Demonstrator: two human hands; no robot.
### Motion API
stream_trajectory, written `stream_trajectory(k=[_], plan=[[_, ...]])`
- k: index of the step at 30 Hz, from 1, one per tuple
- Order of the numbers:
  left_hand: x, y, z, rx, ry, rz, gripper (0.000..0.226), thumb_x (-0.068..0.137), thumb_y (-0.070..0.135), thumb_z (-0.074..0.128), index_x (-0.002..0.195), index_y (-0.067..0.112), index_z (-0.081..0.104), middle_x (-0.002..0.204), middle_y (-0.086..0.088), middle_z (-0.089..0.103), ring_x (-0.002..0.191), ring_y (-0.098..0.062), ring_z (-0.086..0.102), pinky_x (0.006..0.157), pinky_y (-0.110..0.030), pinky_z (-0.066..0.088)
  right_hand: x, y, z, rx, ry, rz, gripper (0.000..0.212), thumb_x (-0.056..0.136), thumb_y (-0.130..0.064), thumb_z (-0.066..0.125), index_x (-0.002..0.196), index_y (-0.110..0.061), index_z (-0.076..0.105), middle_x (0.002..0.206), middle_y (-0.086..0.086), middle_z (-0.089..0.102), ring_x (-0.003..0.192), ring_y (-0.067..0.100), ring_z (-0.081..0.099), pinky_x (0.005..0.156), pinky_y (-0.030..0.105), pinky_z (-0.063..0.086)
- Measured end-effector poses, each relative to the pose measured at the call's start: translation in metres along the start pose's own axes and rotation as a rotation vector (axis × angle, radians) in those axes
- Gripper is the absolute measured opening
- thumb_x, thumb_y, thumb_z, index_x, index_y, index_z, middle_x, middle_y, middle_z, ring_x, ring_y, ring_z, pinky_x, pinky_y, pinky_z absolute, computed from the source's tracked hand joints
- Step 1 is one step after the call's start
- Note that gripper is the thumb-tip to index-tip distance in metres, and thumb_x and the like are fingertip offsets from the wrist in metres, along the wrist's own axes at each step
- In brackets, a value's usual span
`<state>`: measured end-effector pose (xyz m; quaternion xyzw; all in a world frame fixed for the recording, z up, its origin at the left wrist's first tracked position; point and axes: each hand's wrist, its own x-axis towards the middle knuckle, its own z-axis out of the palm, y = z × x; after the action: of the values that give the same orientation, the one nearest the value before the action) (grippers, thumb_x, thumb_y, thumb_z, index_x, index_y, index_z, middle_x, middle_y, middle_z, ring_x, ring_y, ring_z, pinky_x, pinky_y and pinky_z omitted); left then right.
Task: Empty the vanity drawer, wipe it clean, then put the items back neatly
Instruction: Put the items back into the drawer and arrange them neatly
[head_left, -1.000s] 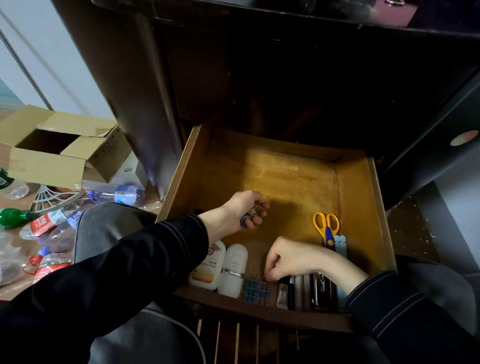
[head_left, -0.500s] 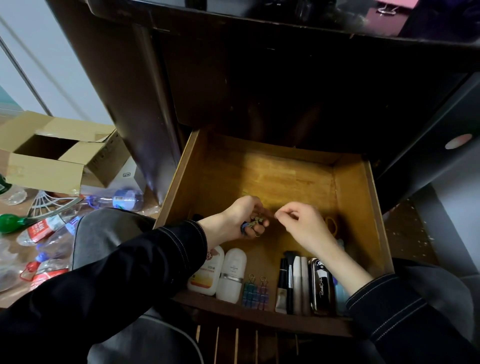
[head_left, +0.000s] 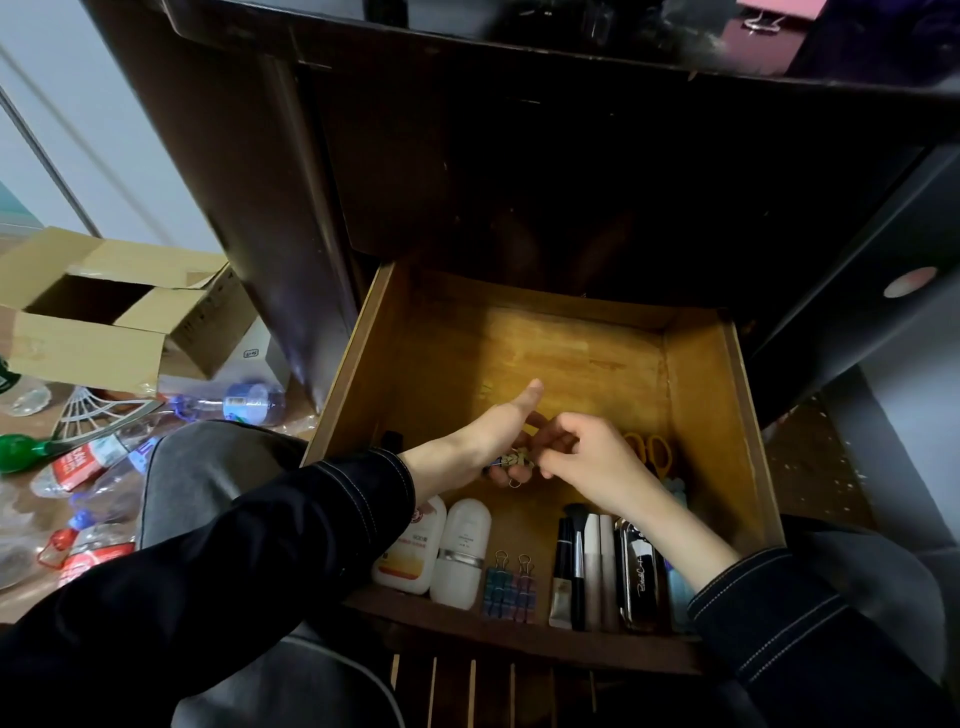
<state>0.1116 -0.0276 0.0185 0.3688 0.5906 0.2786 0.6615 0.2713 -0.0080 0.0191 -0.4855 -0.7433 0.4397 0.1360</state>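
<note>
The wooden vanity drawer (head_left: 447, 353) stands pulled out. My left hand (head_left: 485, 441) hovers over its middle, cupping a bunch of binder clips (head_left: 514, 462), thumb stretched out. My right hand (head_left: 592, 462) meets it and pinches at the clips. Along the drawer's front lie two white bottles (head_left: 460, 553), a row of blue and pink binder clips (head_left: 511, 590), a brush and makeup tubes (head_left: 584, 566) and a black case (head_left: 640, 577). Yellow-handled scissors (head_left: 654, 452) lie behind my right wrist, partly hidden.
The dark vanity cabinet (head_left: 519, 156) overhangs the drawer's back. An open cardboard box (head_left: 114, 306) and several plastic bottles (head_left: 93, 457) litter the floor to the left. My grey-trousered knees sit either side of the drawer front.
My right hand left the items at the drawer's front and rose to the clips in my left hand. My left thumb has opened out. The camera tilted slightly.
</note>
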Motion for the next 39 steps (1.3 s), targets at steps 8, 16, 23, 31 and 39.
stream_trajectory(k=[8,16,23,31,39], plan=[[-0.001,0.002,0.0,-0.002,0.046,0.006,0.072,0.099,0.069,0.026,0.114,0.005,0.056,0.082,-0.02,0.064,0.04,-0.013,0.04,0.036,-0.017,0.024,0.001,0.002,-0.001,-0.007,-0.051,-0.007,0.012,0.088,-0.023,0.07,0.095,-0.031,0.065,0.077,-0.007,0.072,0.067,-0.002,0.059,0.069,0.032,0.049],[-0.002,0.004,-0.004,-0.037,0.169,0.045,0.034,0.098,0.023,0.034,0.118,0.008,0.057,0.067,-0.017,0.063,0.041,-0.017,0.04,0.039,-0.018,0.024,0.001,0.003,0.001,0.06,0.046,-0.01,0.003,0.094,-0.032,0.065,0.096,-0.03,0.064,0.084,-0.01,0.072,0.076,0.003,0.063,0.07,0.034,0.054],[-0.007,0.009,0.003,0.049,0.131,0.051,0.041,0.105,0.036,0.033,0.116,0.005,0.057,0.071,-0.018,0.061,0.039,-0.016,0.037,0.04,-0.014,0.022,0.004,0.004,-0.001,0.139,0.001,0.05,0.004,0.088,-0.015,0.068,0.089,-0.019,0.069,0.074,-0.004,0.074,0.069,0.011,0.062,0.056,0.026,0.049],[-0.007,0.009,0.001,0.102,0.117,0.083,0.044,0.104,0.04,0.033,0.113,0.005,0.059,0.068,-0.016,0.063,0.039,-0.015,0.038,0.041,-0.016,0.022,0.007,0.006,-0.001,0.205,-0.037,0.17,0.023,0.088,-0.021,0.072,0.107,-0.017,0.06,0.089,0.004,0.075,0.055,0.011,0.055,0.043,0.024,0.038],[-0.008,0.008,0.004,0.132,0.113,0.091,0.05,0.106,0.046,0.031,0.116,0.007,0.06,0.075,-0.017,0.063,0.042,-0.015,0.04,0.043,-0.019,0.023,0.006,0.004,-0.002,0.17,-0.047,0.15,0.015,0.086,-0.016,0.069,0.098,-0.02,0.061,0.075,-0.004,0.076,0.051,0.005,0.052,0.042,0.014,0.037]])
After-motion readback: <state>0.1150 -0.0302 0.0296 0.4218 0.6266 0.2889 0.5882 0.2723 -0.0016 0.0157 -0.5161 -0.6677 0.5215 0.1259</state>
